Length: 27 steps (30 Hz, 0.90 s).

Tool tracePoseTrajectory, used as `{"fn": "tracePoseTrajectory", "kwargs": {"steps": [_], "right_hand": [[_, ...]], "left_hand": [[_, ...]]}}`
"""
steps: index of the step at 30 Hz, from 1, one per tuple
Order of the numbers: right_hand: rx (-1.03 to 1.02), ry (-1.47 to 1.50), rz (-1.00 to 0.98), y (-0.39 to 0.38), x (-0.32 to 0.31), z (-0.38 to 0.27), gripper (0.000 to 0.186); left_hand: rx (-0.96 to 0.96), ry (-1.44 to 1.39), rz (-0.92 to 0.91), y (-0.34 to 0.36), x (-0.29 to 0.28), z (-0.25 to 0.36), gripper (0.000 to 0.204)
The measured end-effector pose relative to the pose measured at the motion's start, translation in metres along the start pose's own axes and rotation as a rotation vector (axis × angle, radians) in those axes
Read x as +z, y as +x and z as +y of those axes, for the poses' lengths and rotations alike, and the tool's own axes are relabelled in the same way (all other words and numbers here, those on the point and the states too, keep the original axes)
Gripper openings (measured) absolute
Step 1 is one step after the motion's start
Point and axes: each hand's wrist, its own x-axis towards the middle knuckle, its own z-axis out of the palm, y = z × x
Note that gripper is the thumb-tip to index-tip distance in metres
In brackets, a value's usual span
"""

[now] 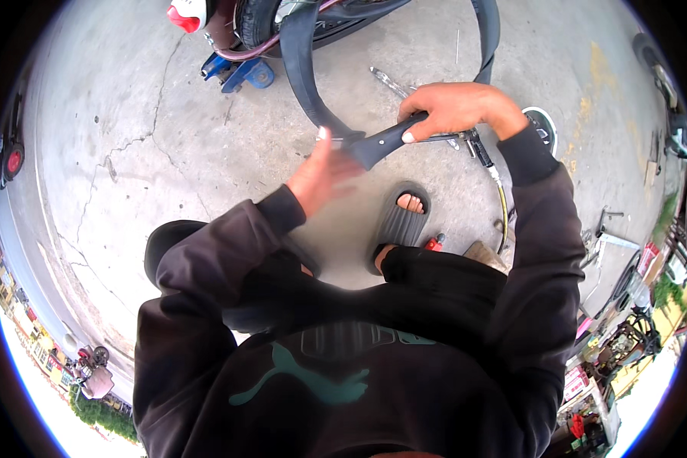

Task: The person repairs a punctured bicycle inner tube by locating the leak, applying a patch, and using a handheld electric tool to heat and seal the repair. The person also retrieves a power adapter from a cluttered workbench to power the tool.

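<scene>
A black rubber inner tube (301,65) loops down from the motorcycle wheel and stretches flat in front of me. My right hand (462,107) grips it, thumb on top and fingers curled over the far side. A small pale spot shows on the flat stretch between my hands. My left hand (324,179) is beside the tube's left part, thumb raised and fingers stretched out but blurred by motion. Whether its fingertips touch the rubber is unclear. Beneath my right wrist lies an air hose nozzle (478,149) with a yellowish hose.
Beyond the tube stands a motorcycle wheel (256,23) with a blue metal tool (248,75) beside it. A metal tyre lever (389,82) lies on the concrete. A round white-rimmed container (543,126) sits right of my wrist. Tools and clutter (626,336) line the right side.
</scene>
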Motion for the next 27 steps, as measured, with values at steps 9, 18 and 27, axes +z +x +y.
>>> {"fn": "tracePoseTrajectory", "kwargs": {"steps": [9, 18, 27], "right_hand": [[-0.039, 0.026, 0.418, -0.126, -0.038, -0.07, 0.026], [-0.179, 0.32, 0.239, -0.135, -0.055, -0.092, 0.026], [-0.406, 0.715, 0.367, -0.135, -0.05, -0.069, 0.039]], "left_hand": [[0.388, -0.197, -0.398, -0.04, 0.076, 0.053, 0.034], [1.182, 0.421, -0.126, -0.13, 0.13, 0.135, 0.063], [0.879, 0.463, -0.304, -0.095, 0.16, 0.172, 0.04]]}}
